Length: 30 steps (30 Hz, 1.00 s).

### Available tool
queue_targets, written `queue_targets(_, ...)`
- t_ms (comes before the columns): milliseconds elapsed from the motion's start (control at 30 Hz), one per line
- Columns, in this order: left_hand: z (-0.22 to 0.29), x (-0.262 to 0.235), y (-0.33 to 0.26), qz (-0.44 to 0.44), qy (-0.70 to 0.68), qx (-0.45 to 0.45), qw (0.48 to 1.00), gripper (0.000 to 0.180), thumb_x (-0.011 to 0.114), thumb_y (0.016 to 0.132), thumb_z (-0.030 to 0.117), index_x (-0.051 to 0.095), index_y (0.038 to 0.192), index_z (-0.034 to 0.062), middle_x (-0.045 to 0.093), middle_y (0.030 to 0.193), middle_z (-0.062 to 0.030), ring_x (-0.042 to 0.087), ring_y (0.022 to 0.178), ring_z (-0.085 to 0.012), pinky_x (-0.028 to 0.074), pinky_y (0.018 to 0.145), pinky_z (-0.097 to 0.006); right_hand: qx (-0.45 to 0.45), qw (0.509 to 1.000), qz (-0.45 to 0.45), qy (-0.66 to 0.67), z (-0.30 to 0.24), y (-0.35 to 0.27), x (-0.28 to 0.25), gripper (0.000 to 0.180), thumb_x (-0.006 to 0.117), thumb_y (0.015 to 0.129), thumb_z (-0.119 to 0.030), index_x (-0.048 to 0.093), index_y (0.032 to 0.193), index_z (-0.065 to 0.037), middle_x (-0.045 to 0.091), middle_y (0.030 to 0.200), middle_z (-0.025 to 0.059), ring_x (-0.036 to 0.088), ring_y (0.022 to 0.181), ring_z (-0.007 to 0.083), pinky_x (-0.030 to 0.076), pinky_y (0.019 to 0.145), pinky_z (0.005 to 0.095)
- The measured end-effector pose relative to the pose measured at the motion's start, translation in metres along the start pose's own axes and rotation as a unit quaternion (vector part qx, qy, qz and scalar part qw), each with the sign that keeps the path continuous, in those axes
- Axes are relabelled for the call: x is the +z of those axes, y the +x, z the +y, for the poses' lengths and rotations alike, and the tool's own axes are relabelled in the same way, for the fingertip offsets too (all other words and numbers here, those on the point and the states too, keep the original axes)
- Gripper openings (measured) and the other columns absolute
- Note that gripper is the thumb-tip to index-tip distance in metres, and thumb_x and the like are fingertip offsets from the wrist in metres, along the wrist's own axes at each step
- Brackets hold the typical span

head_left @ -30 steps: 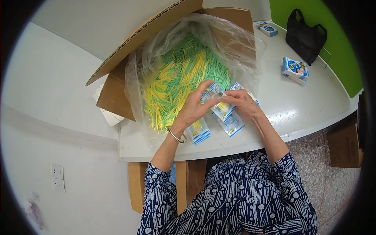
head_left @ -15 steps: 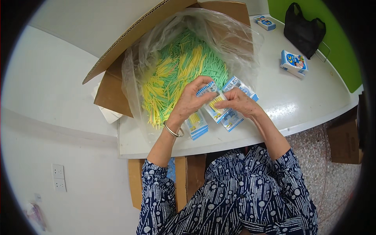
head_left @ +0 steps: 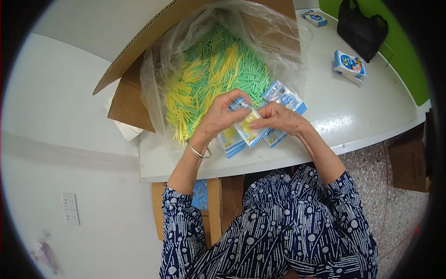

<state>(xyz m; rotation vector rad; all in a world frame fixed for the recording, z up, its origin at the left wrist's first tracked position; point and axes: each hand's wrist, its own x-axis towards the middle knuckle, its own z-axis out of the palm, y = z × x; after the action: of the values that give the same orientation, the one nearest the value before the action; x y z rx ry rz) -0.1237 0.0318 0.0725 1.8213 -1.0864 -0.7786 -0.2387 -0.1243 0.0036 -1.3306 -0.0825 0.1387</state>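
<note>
Between my two hands is a small clear packet [head_left: 251, 132] with blue-and-white printed ends and yellow sticks inside. My left hand [head_left: 222, 116] pinches its upper end between thumb and fingers. From the other side, my right hand [head_left: 280, 118] grips its edge, the thumb lying across the front. Beneath and left of it lies a small stack of like packets [head_left: 232, 145], partly covered. More flat packets [head_left: 285, 97] lie beyond and under my right hand. Just past my hands, thin green and yellow sticks [head_left: 218, 69] are heaped in a clear plastic bag [head_left: 153, 88].
A cardboard box [head_left: 127, 104] with raised flaps surrounds the bag on the white table [head_left: 371, 107]. Several printed packs [head_left: 350, 65] and a black bag [head_left: 362, 30] sit at the far right. An open carton [head_left: 214, 204] stands below the table's front edge.
The packet in my hands has shifted slightly left, and my left wrist has moved a little outward. Both hands keep hold of it. The whole view has shifted a bit.
</note>
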Motion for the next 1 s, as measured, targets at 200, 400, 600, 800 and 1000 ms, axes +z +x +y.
queue_targets(200,-0.032,-0.027,-0.016,-0.006,0.074,-0.058,0.996,0.031,0.068,0.077,0.018,0.058,0.103,0.0030,0.060,0.096,-0.0034,0.054,0.092,-0.0135,0.042,0.082,-0.028,-0.053,0.945,0.201,-0.252,-0.001,-0.014,-0.029,0.023,0.070,0.074,-0.021,0.067,0.078,0.002,0.065,0.070,0.0085,0.058,0.064,0.0134,0.045,0.060,0.0284)
queue_targets(400,-0.043,0.016,0.003,0.063,0.342,0.102,0.932,0.045,0.071,0.074,0.031,0.058,0.105,0.0003,0.061,0.102,-0.0159,0.055,0.096,-0.0320,0.042,0.086,-0.038,-0.097,0.901,0.251,-0.342,0.023,-0.015,-0.026,0.023,0.067,0.075,-0.019,0.065,0.081,0.003,0.060,0.070,0.0160,0.057,0.064,0.0261,0.044,0.060,0.0359)
queue_targets(600,-0.057,0.051,0.013,0.048,0.440,0.051,0.895,0.042,0.069,0.076,0.029,0.057,0.104,-0.0001,0.060,0.096,-0.0169,0.052,0.083,-0.0332,0.042,0.077,-0.041,-0.090,0.899,0.238,-0.356,0.030,-0.011,-0.030,0.024,0.068,0.075,-0.018,0.062,0.083,0.004,0.057,0.073,0.0137,0.054,0.065,0.0235,0.043,0.061,0.0347)
queue_targets(800,-0.052,0.025,0.016,0.083,0.274,0.036,0.957,0.029,0.068,0.079,0.019,0.061,0.097,-0.0015,0.064,0.081,-0.0109,0.055,0.069,-0.0201,0.045,0.068,-0.030,-0.148,0.878,0.288,-0.353,0.035,-0.008,-0.022,0.029,0.071,0.073,-0.019,0.060,0.084,0.005,0.055,0.075,0.0107,0.051,0.064,0.0190,0.042,0.059,0.0311)
queue_targets(1000,-0.052,0.018,0.011,0.092,0.076,0.020,0.993,0.016,0.063,0.082,0.009,0.063,0.093,-0.0027,0.065,0.080,-0.0009,0.051,0.070,-0.0038,0.042,0.063,-0.022,-0.118,0.910,0.251,-0.308,0.019,-0.003,-0.018,0.024,0.068,0.076,-0.018,0.061,0.079,0.005,0.053,0.061,0.0089,0.050,0.061,0.0195,0.040,0.058,0.0327)
